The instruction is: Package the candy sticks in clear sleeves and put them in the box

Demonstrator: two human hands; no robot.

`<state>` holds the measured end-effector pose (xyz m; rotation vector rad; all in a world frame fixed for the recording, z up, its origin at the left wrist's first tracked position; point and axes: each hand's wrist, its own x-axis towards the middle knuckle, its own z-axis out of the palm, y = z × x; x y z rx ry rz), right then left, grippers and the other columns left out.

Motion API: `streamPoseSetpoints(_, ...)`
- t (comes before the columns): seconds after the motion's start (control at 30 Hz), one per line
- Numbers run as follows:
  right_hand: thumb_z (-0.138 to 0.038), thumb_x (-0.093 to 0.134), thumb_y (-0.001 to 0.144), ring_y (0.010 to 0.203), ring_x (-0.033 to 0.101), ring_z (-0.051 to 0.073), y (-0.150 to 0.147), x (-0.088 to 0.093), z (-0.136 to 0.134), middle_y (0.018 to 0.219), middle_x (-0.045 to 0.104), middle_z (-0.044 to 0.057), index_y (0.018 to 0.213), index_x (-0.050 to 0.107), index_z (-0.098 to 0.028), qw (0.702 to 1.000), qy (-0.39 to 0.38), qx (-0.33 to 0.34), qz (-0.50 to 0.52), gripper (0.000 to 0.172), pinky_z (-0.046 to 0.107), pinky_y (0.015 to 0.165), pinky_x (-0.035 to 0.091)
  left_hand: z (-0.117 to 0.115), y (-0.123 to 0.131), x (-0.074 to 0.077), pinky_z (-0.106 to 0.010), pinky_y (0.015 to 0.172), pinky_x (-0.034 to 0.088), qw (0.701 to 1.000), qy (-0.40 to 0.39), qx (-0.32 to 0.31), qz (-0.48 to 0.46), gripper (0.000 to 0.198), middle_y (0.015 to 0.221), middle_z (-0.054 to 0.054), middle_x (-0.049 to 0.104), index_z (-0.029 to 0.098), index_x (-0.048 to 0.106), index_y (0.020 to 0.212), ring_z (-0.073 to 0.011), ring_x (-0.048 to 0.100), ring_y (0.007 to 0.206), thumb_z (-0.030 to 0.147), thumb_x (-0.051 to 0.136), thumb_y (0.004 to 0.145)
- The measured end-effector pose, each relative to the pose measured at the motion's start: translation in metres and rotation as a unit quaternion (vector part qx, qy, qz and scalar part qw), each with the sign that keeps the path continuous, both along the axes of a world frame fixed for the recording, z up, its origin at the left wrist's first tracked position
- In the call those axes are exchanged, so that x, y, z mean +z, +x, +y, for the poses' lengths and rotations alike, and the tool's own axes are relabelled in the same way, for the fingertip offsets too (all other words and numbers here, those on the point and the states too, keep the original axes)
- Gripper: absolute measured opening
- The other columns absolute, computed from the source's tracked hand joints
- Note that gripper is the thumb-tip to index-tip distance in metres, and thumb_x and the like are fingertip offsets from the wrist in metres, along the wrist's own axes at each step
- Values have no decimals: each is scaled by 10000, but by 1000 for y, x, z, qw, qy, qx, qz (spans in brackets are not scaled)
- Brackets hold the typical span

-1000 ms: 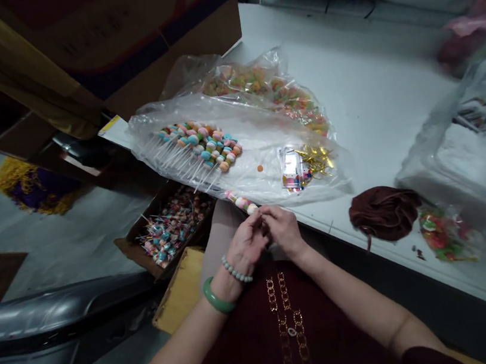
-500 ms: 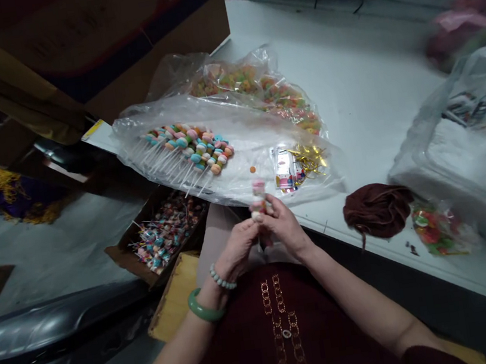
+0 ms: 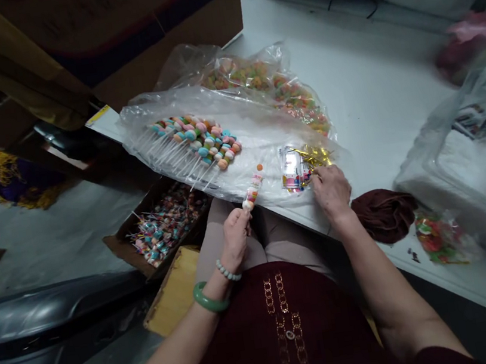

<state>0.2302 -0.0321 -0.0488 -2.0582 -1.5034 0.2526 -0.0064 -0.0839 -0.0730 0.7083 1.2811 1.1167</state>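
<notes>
The head view is showing the left hand [image 3: 235, 237] pinching a candy stick [image 3: 252, 191] just below its lowest candy, thumb and fingers closing on the stick. The candies are leaning up and away from the fingers, wearing a clear printed cover, and are lying across the near edge of the plastic sheet [image 3: 258, 131] as seen from above. The right hand [image 3: 334, 193] is bending over the right end of the sheet, its fingertips reaching the edge of the gold ties [image 3: 314, 154]; whether they are gripping one is not possible to tell.

Half a second ago both hands were meeting around the candy stick; now the right is parting from it and working at the ties. The handling is therefore seemingly being split, the left hand alone supporting the stick.

Farther out, printed packets [image 3: 290, 169] are lying on the sheet just beside the ties, and one orange candy piece [image 3: 260, 167] is resting near its middle. Toward its left end, uncovered candy skewers [image 3: 203, 139] are lying in a row, sticks pointing outward. Along its far side a bag of gummies [image 3: 255, 75] is spreading over the counter [image 3: 368, 80]. Below its near left edge, an open carton [image 3: 121, 253] is holding many wrapped candies. Beyond its right end, a dark cloth [image 3: 385, 214] is lying crumpled.
</notes>
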Motion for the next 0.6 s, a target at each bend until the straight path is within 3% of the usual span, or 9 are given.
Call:
streamPoseSetpoints(0.1, -235, 497, 811, 929, 527, 262, 20, -19, 9, 901, 630, 115, 807, 663, -199, 995, -22, 24, -94, 169, 378, 806, 412, 0, 2, 6, -183, 389, 235, 996, -59, 6, -64, 395, 449, 86, 328, 179, 484, 594, -38, 260, 389, 477, 726, 685)
streamPoseSetpoints(0.2, -232, 480, 803, 904, 527, 246, 27, -30, 7, 836, 629, 83, 754, 643, -213, 997, 25, 40, -57, 171, 370, 817, 417, -1, 2, 14, -182, 375, 237, 993, -82, 21, -81, 354, 436, 85, 338, 174, 478, 575, -29, 256, 367, 416, 713, 684)
streamPoseSetpoints(0.3, -286, 500, 794, 875, 548, 223, 33, -29, 2, 828, 638, 52, 755, 623, -214, 996, 79, 15, 31, 148, 359, 822, 421, -1, 2, 18, -180, 381, 271, 993, -79, 22, -82, 356, 451, 72, 414, 161, 511, 605, -22, 295, 354, 435, 727, 675)
streamPoseSetpoints(0.4, -341, 555, 760, 742, 536, 177, 40, -24, 1, 740, 624, 6, 740, 608, -207, 987, 83, -11, 140, 145, 319, 735, 412, -2, 3, 18, -187, 389, 313, 993, -76, -9, -86, 405, 495, 44, 513, 149, 548, 653, -32, 380, 348, 499, 752, 647)
streamPoseSetpoints(0.47, -359, 593, 718, 629, 485, 139, 44, -20, 4, 648, 585, -24, 718, 595, -196, 966, 87, -19, 244, 163, 288, 647, 388, -2, 5, 18, -190, 388, 330, 992, -79, -31, -92, 422, 521, 33, 554, 147, 557, 670, -35, 404, 336, 512, 763, 631)
streamPoseSetpoints(0.6, -356, 668, 599, 519, 413, 96, 48, -13, 12, 572, 545, -52, 707, 580, -182, 906, 89, -43, 411, 223, 243, 528, 315, -2, 4, 19, -184, 377, 336, 988, -104, -58, -98, 392, 497, 45, 557, 141, 571, 671, -7, 309, 294, 468, 779, 609)
